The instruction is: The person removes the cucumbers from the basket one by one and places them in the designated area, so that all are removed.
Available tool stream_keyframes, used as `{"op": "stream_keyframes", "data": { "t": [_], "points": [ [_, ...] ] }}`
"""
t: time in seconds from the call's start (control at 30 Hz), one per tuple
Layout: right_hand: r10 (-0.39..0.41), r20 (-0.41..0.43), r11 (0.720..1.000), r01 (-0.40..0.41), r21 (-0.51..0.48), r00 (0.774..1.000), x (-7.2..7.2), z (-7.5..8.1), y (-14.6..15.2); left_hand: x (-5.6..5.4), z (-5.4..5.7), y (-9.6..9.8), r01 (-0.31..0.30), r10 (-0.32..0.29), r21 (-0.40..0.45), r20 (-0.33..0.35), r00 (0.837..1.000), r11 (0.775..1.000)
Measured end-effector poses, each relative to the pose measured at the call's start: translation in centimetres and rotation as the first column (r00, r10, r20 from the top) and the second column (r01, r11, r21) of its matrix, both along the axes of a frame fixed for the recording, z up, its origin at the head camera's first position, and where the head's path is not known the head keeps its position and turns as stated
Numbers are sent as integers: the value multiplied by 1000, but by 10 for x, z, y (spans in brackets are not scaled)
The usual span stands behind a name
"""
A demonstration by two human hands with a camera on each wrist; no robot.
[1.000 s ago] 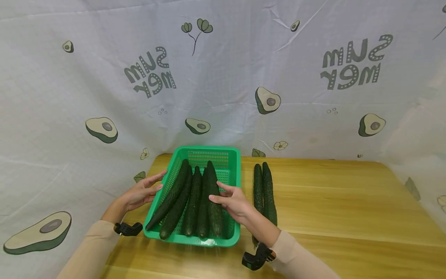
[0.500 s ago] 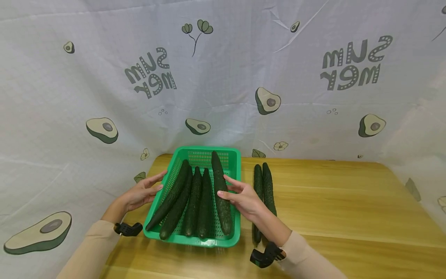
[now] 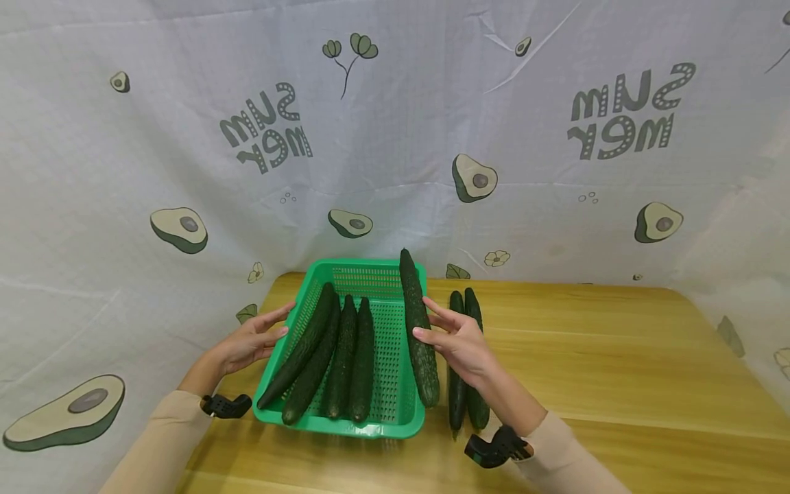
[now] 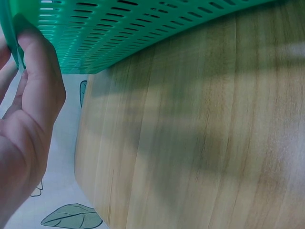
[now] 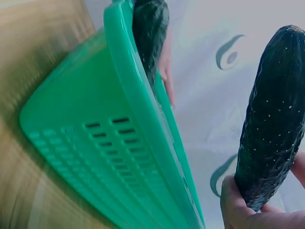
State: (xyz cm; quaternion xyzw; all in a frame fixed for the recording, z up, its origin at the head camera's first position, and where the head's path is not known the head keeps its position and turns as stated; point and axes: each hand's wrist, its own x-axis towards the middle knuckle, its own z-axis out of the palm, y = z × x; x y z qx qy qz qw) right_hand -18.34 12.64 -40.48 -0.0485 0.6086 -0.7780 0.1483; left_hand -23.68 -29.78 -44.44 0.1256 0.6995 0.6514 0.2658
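Observation:
My right hand (image 3: 459,343) pinches a long dark green cucumber (image 3: 414,295) between thumb and fingers. The cucumber is raised and overlaps the right rim of the green plastic basket (image 3: 345,428), its far tip pointing toward the back curtain. In the right wrist view the held cucumber (image 5: 274,109) stands tilted, apart from the basket's side wall (image 5: 81,105). At the basket's left rim my left hand (image 3: 249,343) grips the edge, with the rim (image 4: 7,28) between thumb and fingers in the left wrist view. Several cucumbers (image 3: 341,363) lie side by side in the basket's left half.
Two more cucumbers (image 3: 457,398) lie together on the wooden table (image 3: 592,370), right of the basket and partly behind my right hand. A white curtain (image 3: 395,137) printed with avocados hangs behind the table and along its left side.
My right hand has lifted the cucumber from beside the others and carried it right, from inside the basket to over its right rim. The left hand and basket have stayed in place.

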Motion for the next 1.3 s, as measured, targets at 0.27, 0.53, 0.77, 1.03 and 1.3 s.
{"op": "stream_keyframes", "data": {
  "t": [0.27,0.53,0.77,1.03,1.3],
  "points": [
    [-35,-14,998,36,45,999,0,1,21,1,1,-1,4,-4,-10,1,1000,1000],
    [-80,-8,995,80,67,997,3,-4,46,3,1,-1,-3,3,-8,6,1000,1000],
    [-76,2,991,76,106,997,6,-10,73,0,-1,-2,-6,6,-13,4,1000,1000],
    [-93,0,981,92,171,996,10,-24,100,-2,-1,0,-1,1,0,5,1000,1000],
    [-137,38,967,125,221,990,14,-40,118,-1,0,0,-1,1,0,1,1000,1000]
  ]
}}
